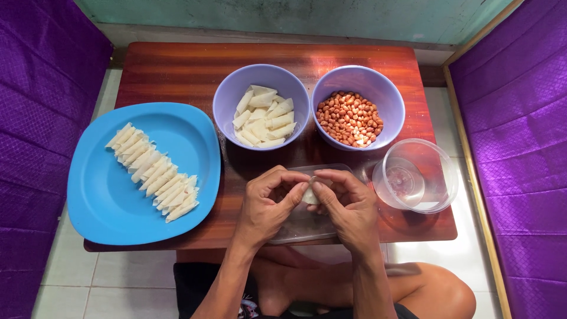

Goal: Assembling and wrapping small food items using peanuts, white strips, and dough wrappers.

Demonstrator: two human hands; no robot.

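A small pale pastry piece [310, 197] is pinched between the fingertips of the left hand [269, 204] and right hand [348, 204], above a clear lid [301, 227] at the table's [165, 65] near edge. It is judged light, soft and tearable; holding by the edges is advised

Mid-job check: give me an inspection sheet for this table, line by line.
Surface: low reddish wooden table, glossy.
Job's things: small pale wrapper piece pinched by both hands over a clear flat lid; bowl of wrapper strips; bowl of peanuts; blue plate with a row of folded pieces.
Clutter: clear container, contents unclear.
Grippers: left hand and right hand, fingertips closed on the piece.
Cables: nothing seen.
Surroundings: purple quilted cushions both sides, tiled floor.
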